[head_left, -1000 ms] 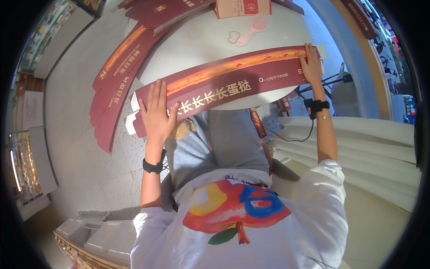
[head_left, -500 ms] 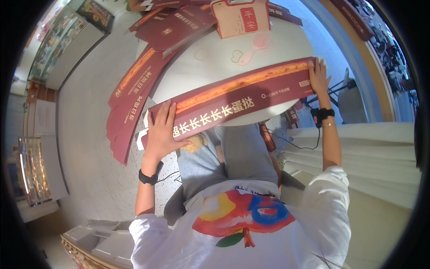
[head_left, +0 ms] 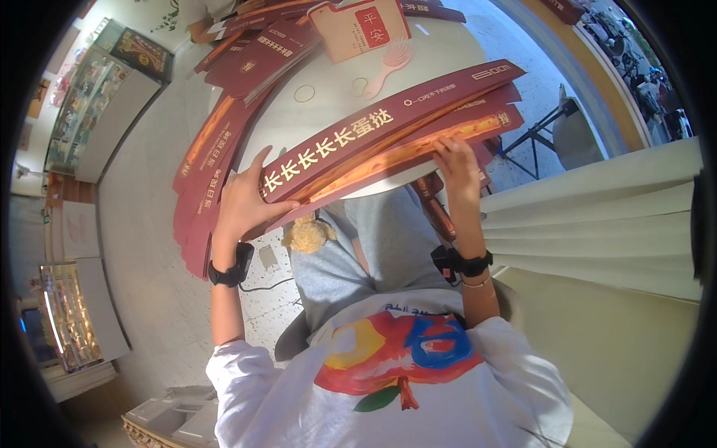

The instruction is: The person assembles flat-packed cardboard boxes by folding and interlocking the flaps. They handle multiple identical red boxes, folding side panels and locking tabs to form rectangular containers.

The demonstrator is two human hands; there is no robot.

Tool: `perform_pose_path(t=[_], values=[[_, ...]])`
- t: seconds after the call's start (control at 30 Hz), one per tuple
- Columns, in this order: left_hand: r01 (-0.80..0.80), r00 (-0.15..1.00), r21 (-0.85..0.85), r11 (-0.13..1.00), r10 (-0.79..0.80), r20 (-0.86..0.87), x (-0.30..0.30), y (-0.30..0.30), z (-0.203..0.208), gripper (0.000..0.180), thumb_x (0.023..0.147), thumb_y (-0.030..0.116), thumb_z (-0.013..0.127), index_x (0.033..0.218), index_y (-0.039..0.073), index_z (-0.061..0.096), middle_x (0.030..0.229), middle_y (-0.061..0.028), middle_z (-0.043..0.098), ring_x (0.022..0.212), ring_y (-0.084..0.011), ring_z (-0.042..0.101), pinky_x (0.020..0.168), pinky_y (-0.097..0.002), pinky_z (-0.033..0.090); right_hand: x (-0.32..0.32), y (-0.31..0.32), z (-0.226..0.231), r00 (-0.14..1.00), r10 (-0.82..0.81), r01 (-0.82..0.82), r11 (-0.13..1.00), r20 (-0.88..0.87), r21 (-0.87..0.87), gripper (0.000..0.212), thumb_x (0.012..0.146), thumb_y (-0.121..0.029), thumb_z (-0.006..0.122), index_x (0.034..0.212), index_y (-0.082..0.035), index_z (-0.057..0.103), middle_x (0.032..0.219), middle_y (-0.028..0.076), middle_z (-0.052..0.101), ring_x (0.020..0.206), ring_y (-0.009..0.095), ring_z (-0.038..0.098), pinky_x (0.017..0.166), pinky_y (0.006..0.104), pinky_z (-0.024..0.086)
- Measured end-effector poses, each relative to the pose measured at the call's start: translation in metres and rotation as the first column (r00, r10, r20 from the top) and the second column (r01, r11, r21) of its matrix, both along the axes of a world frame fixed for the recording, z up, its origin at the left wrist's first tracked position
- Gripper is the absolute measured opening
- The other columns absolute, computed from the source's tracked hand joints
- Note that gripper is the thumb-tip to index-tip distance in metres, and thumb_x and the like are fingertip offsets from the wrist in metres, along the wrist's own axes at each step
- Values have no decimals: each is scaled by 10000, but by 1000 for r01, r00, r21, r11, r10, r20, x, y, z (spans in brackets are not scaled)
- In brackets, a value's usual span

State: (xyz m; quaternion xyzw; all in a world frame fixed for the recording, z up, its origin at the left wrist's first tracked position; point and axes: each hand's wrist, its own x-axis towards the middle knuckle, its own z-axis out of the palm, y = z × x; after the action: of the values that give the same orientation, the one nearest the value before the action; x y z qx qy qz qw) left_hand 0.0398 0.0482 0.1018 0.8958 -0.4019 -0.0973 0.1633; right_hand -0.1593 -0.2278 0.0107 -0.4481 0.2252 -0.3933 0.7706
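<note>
The left hand hides the left end of the long carton; at the far edge of the tabletop, other maroon cartons are cut off above.

A hand could pass over the table between the cartons and the brush; behind the brush, the bag blocks the far side. The carton pile closes off the left, just beside the left hand. Between the hands the cartons fill the way, with the legs below. Right of the right hand, a gap leads toward the chair.
</note>
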Motion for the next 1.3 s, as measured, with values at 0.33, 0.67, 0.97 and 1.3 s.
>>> perform_pose_path(t=[0.33, 0.67, 0.97, 1.3], values=[[97, 931, -78, 992, -63, 360, -7, 24, 18, 1151, 569, 624, 798, 1474, 83, 337, 1330, -203, 509, 1251, -354, 478, 1077, -575, 277, 60, 38, 63, 940, -214, -268, 10, -264, -963, 591, 828, -330, 712, 1360, -138, 539, 1434, 115, 457, 1370, 341, 362, 1132, 579, 219], [-528, 733, -847, 64, 538, -416, -100, 141, -74, 168, 909, 55, 625, 1064, 0, 591, 914, -50, 613, 833, -114, 572, 760, -268, 471, 83, 40, 73, 838, -169, -545, -305, -519, -781, 884, 728, -429, 773, 1489, -277, 349, 1478, 108, 396, 1404, 312, 322, 1150, 624, 151], [-648, 734, -675, 352, 53, -677, -86, 91, -68, 359, 981, 310, 567, 1207, 32, 544, 1043, -95, 647, 947, -156, 644, 804, -294, 507, 109, 63, 144, 748, 258, -475, -433, -611, -766, 677, 837, -230, 669, 1459, -151, 414, 1186, 155, 549, 1044, 332, 543, 914, 402, 443], [-657, 508, -703, -273, -849, -145, -73, 7, 22, 630, 957, 505, 525, 1399, 72, 409, 1423, -99, 454, 1329, -254, 408, 1121, -458, 300, 76, 32, 241, 485, 399, -696, -362, -778, -620, 665, 894, -306, 652, 1475, -114, 394, 1359, 143, 525, 1219, 282, 500, 1067, 371, 347]])
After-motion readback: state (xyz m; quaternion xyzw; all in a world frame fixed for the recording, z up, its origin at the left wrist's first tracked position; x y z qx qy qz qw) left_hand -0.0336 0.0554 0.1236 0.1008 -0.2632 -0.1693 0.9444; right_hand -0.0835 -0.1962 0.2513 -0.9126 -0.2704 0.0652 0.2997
